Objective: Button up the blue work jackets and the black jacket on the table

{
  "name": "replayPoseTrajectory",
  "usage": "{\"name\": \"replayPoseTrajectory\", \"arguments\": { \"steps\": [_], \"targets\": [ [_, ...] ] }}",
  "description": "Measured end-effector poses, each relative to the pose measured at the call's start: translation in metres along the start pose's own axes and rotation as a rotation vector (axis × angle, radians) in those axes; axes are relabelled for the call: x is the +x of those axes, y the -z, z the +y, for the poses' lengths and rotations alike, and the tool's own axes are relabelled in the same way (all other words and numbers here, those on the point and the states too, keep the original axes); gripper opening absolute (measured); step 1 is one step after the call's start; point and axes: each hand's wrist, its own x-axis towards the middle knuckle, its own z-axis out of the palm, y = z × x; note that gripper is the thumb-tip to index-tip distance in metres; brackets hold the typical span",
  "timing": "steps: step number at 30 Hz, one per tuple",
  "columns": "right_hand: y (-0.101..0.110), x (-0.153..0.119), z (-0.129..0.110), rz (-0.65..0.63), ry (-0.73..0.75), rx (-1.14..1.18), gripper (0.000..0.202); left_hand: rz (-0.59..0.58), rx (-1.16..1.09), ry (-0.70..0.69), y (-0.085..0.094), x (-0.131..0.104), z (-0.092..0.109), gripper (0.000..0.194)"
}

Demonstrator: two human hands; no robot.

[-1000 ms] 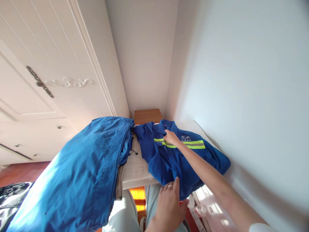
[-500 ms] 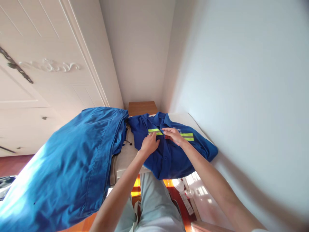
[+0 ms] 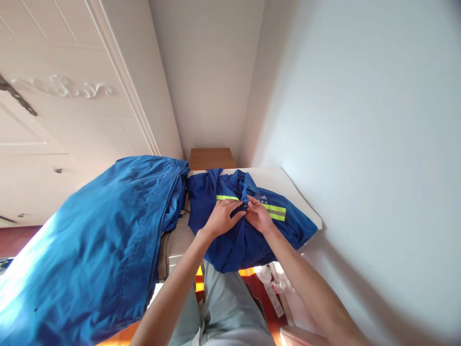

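Observation:
A blue work shirt (image 3: pixel 230 240) with yellow-green reflective stripes lies front-up on a white table (image 3: pixel 284 180), its collar toward the far wall. My left hand (image 3: pixel 221 218) and my right hand (image 3: pixel 258 215) meet at the shirt's front opening just below the collar, each pinching one edge of the placket. The fingertips touch between the two stripe halves. The shirt's lower hem hangs over the table's near edge.
A large blue garment (image 3: pixel 93 245) is draped over the table's left side and hangs down in front. A white panelled wardrobe (image 3: pixel 54 96) stands at left, a wooden cabinet (image 3: pixel 211 157) at the back, a white wall at right. My light trousers (image 3: pixel 230 307) are below.
My left hand rose from the shirt's hem to the chest and joined my right hand at the front opening. Both hands now pinch the placket edges together.

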Motion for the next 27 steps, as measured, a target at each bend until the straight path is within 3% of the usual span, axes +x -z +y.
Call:
{"name": "replayPoseTrajectory", "arguments": {
  "steps": [4,7,15,21,27],
  "targets": [
    [-0.005,-0.007,-0.003,0.055,-0.021,-0.179,0.049,0.062,-0.071,0.103,-0.023,0.004,-0.024,0.012],
    [-0.013,-0.018,-0.004,0.090,-0.011,-0.363,0.045,0.117,-0.131,0.184,-0.033,0.002,-0.036,0.010],
    [-0.026,-0.024,-0.002,0.084,0.109,-0.692,0.033,0.082,-0.273,0.269,-0.029,-0.003,-0.047,0.010],
    [-0.014,-0.022,0.010,0.135,0.118,-0.741,0.036,0.021,-0.285,0.266,-0.027,-0.005,-0.050,0.008],
    [-0.018,-0.022,0.016,0.175,0.127,-0.776,0.025,0.023,-0.218,0.271,-0.027,-0.002,-0.044,0.017]
  ]
}}
